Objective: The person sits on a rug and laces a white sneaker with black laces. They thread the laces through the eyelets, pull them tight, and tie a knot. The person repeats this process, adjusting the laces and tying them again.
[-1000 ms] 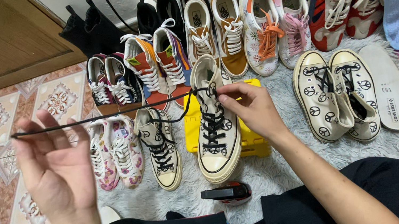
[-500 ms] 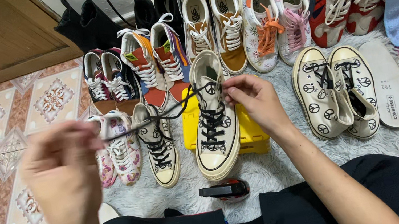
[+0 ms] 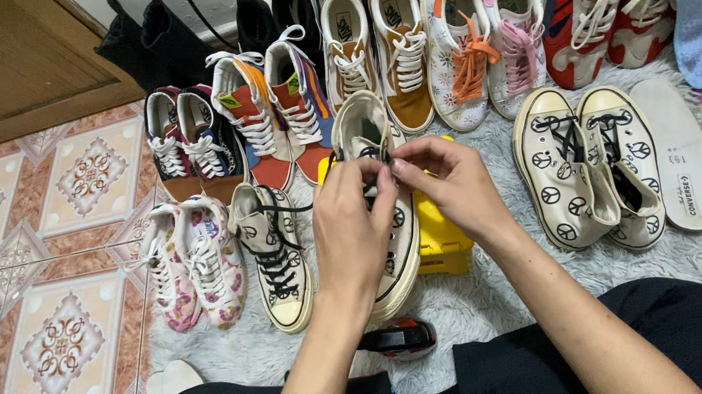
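Both hands now close together over the upper eyelets of the cream high-top sneaker, no longer spread wide apart as a second ago. Left hand brought in from far out at the side, where the black lace was stretched in a long line; now fingers closed, pinching that lace just above the tongue. Right hand hardly moved, fingertips also pinched on the lace, touching or almost touching the left fingertips. Slack of the lace taken up, so seemingly one more crossing pulled tight and the lacing near the top of the shoe.

Sneaker lying under both palms, toe toward the body, resting partly on a yellow box just below the right wrist. Just left of the left hand, the matching cream sneaker with loose black laces, and further left a pink flowered pair. Right of the right hand, well apart, a second pair of cream peace-sign sneakers and a loose white insole. Beyond the fingertips, a row of coloured shoes along the wall, among them an orange and purple pair. Near the left forearm, a small black and red object on the grey rug, its kind not clear. Nothing between the hands and the eyelets; only the hands themselves hiding the lower lacing.
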